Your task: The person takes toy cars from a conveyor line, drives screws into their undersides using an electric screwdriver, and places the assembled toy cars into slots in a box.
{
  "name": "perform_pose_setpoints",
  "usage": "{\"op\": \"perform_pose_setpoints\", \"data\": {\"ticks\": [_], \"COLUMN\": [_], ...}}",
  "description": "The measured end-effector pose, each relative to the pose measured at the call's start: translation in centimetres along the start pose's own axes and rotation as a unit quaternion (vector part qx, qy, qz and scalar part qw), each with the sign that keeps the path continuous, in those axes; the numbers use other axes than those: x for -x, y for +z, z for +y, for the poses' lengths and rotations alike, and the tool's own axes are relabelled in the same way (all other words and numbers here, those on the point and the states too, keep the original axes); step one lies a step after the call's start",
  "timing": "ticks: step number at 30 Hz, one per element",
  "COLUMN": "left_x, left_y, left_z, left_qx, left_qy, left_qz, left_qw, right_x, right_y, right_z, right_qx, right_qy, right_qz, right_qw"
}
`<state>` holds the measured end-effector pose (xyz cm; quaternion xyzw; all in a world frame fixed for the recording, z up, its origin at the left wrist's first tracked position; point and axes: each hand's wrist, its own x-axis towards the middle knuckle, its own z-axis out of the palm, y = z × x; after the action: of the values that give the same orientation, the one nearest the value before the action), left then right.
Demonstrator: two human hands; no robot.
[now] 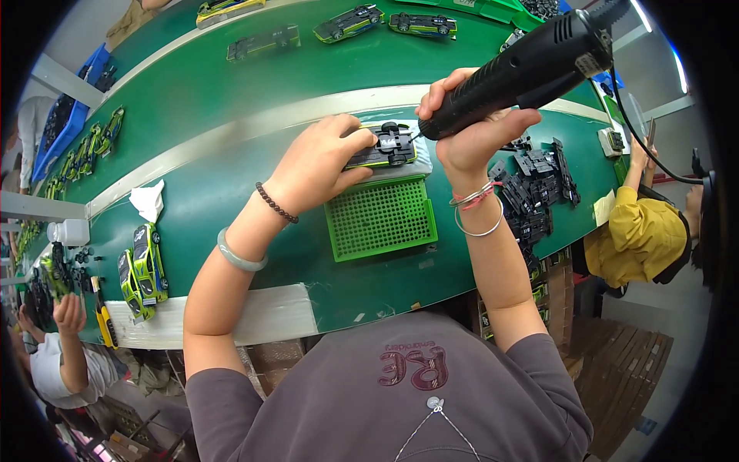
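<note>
My left hand [327, 158] presses a toy car [382, 146] down on a pale block [422, 158], its fingers wrapped over one end. The car lies upside down, with its black underside and wheels up and a yellow-green body edge showing. In my right hand [479, 138] is a black electric screwdriver [516, 73], held at a slant with a cable running off to the right. Its thin bit points at the near right end of the car's underside; I cannot tell whether it touches a screw. Just in front of the block sits a green perforated basket [382, 256].
Black plastic chassis parts [539, 181] are heaped at the right. Yellow-green toy cars [142, 269] stand at the left beside a crumpled white tissue [147, 202] and a yellow utility knife [104, 312]. Upturned cars [423, 25] lie across the far belt. Co-workers sit at both sides.
</note>
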<state>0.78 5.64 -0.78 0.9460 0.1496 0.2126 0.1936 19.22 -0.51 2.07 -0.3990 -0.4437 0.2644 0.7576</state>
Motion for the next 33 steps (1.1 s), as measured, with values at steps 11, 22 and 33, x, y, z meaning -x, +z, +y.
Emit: {"op": "perform_pose_setpoints", "data": {"ticks": [11,22,33], "left_x": [-0.2,-0.2,0.0], "left_y": [-0.2,-0.3,0.0], "left_z": [-0.1,0.0,-0.5], "left_qx": [0.009,0.025,0.026], "left_qy": [0.000,-0.003,-0.008], "left_qz": [-0.004,-0.012,-0.001], "left_qw": [1.000,1.000,1.000], "right_x": [-0.3,-0.5,5.0], "right_y": [0.6,0.5,0.4], "right_z": [2.1,1.4,-0.8], "right_qx": [0.021,0.074,-0.146], "right_qy": [-0.002,0.072,0.016], "right_qz": [-0.023,-0.030,-0.058], "right_qw": [1.000,0.994,0.987]}}
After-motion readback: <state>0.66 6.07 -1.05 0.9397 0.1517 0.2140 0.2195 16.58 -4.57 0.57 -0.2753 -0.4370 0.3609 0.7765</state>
